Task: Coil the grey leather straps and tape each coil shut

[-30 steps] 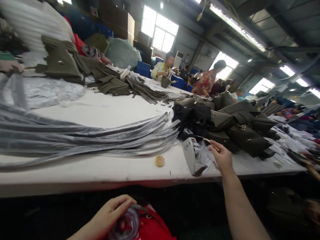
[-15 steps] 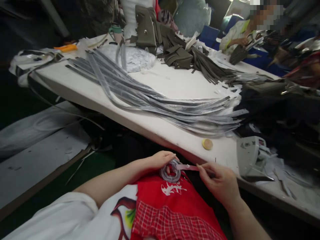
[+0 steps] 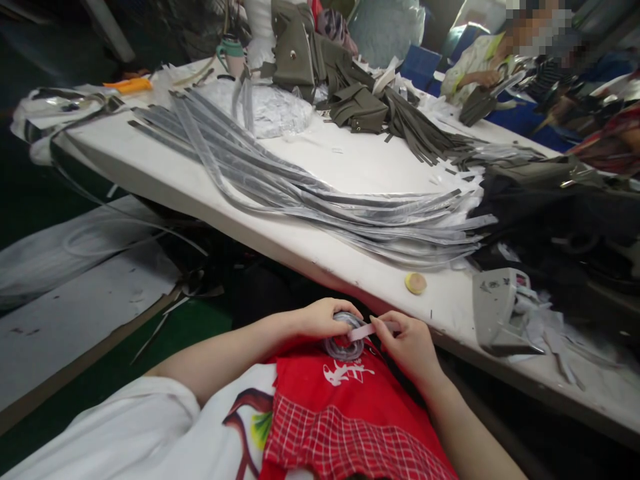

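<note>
A coiled grey strap in clear plastic wrapping is held against the front of the red apron. My left hand is closed around the coil's upper left side, with the thumb over its face. My right hand pinches a pale pinkish strip between thumb and fingers, and the strip's other end lies across the coil's opening. Beyond the hands, many long grey straps in clear film lie along the white table.
A round yellow-edged roll and a grey tape dispenser stand near the table's front edge. Dark olive bags and a green-lidded mug sit farther back. Across the table, a person's hand holds a dark piece.
My right hand has moved left toward the coil, bringing the pale strip across its opening. My left thumb has shifted onto the coil's face. The view has tilted slightly.
</note>
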A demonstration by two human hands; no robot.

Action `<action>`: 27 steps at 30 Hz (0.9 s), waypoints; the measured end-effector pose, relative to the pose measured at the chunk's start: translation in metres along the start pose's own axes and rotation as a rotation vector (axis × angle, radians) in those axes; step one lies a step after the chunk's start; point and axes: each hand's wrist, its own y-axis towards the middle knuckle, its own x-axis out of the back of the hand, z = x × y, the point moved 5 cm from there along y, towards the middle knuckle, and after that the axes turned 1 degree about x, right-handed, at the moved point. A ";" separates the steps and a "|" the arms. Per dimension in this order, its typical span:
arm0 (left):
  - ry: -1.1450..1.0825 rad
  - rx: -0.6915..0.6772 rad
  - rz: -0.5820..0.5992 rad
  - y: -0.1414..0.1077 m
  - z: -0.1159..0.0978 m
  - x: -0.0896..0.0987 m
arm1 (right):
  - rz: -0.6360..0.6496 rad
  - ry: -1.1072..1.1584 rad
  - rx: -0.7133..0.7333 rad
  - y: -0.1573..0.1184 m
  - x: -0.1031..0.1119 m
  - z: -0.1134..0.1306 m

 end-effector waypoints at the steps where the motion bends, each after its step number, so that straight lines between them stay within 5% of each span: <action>1: 0.005 -0.015 0.020 -0.001 -0.001 0.000 | 0.011 0.015 -0.015 0.001 -0.001 -0.001; 11: 0.112 -0.026 0.126 0.000 0.003 0.003 | 0.064 0.094 -0.020 0.002 0.003 -0.007; 18: 0.573 -0.073 0.041 -0.003 -0.016 0.010 | -0.059 -0.052 0.147 -0.009 0.005 0.007; 27: 0.367 0.004 -0.015 0.000 -0.002 0.002 | -0.207 -0.278 0.425 -0.032 0.005 0.036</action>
